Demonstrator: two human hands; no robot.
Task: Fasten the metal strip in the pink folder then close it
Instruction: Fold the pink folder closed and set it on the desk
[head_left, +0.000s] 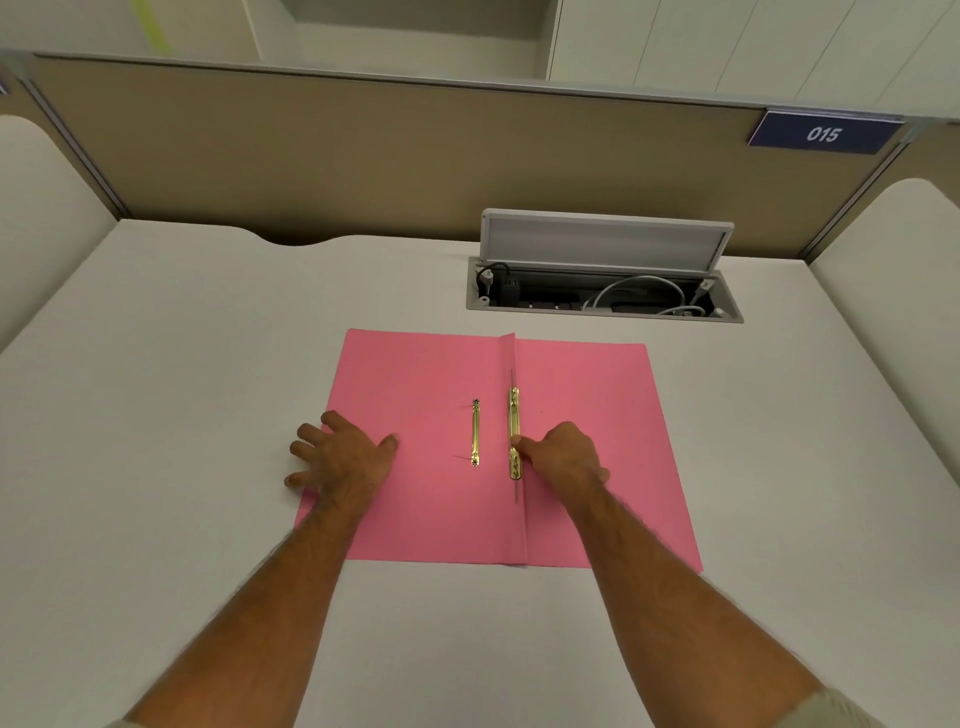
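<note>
A pink folder (582, 384) lies open and flat on the white desk. A gold metal strip (514, 415) runs along its centre fold. My right hand (563, 452) rests on the right flap, its fingertips pinching the strip near its lower half. A second, thinner gold metal piece (475, 431) lies loose on the left flap, a little left of the fold. My left hand (340, 454) lies flat with fingers spread on the left flap's outer edge, pressing it down.
The white desk (208, 364) extends on all sides of the folder. Behind the folder to the right is a cable tray (602, 299) with its lid raised, holding plugs and white cables. A beige partition (363, 156) bounds the desk's far edge.
</note>
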